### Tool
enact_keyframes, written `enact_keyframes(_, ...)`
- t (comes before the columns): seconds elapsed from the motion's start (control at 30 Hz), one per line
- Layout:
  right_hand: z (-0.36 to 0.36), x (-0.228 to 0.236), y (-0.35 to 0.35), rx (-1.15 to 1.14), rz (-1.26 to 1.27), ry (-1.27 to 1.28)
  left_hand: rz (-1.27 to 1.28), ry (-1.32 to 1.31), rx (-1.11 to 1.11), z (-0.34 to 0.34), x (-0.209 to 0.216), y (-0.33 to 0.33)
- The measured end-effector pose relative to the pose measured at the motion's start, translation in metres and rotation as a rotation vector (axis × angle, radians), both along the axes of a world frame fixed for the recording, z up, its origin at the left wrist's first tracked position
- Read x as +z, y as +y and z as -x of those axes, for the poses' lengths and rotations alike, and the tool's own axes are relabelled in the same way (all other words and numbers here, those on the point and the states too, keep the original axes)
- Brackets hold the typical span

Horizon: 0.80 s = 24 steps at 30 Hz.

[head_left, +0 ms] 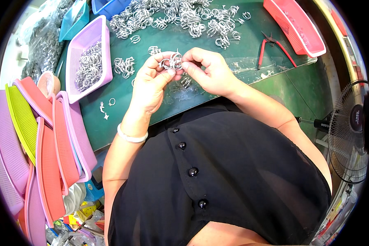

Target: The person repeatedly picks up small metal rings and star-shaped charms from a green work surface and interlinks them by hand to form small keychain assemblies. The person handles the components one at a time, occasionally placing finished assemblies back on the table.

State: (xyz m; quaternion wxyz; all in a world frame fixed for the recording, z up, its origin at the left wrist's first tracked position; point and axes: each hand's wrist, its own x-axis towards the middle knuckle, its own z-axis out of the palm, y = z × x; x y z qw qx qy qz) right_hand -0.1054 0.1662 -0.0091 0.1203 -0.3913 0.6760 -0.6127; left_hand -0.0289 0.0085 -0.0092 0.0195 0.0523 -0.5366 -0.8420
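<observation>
Green table (123,102) runs under and beyond your fingers. Stack of pink, orange and yellow-green baskets (41,156) sits far left of them, near your left elbow. Pink tray (293,26) lies up and to the right of the fingertips, lilac tray (90,57) to their left with wire rings in it. Big loose pile of wire clips (180,18) is just beyond the fingertips. Red-handled pliers (274,45) are off to the right of your right fingers.

Your left hand (149,86) and right hand (211,71) meet over the table; both sets of fingers are pinched narrow on one small cluster of clips (172,62), held between thumb and forefinger tips on each side.

Handling, my read: the cluster is light, thin springy wire, slick and prone to snagging its neighbours; it'll bend if squeezed hard. Grip at the outer loops, not the open ends.

Long axis looks roughly left-right, fingertip to fingertip. Which way the open ends point I can't tell; too small.
</observation>
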Motion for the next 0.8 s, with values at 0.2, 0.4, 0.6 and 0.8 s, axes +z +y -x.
enact_keyframes(0.2, -0.001, 0.001, 0.0, -0.023, -0.017, 0.137, -0.096, -0.036, -0.04, -0.001, -0.001, -0.003)
enact_keyframes(0.4, -0.001, -0.005, -0.004, -0.049, 0.046, 0.167, -0.137, -0.037, -0.074, -0.003, -0.001, -0.005)
enact_keyframes(0.6, 0.019, 0.004, 0.011, -0.155, -0.077, 0.192, -0.083, -0.019, 0.056, -0.001, 0.006, -0.021)
enact_keyframes(0.8, 0.044, 0.001, 0.042, -0.225, -0.271, 0.296, 0.563, 0.256, 0.653, 0.005, 0.036, -0.118)
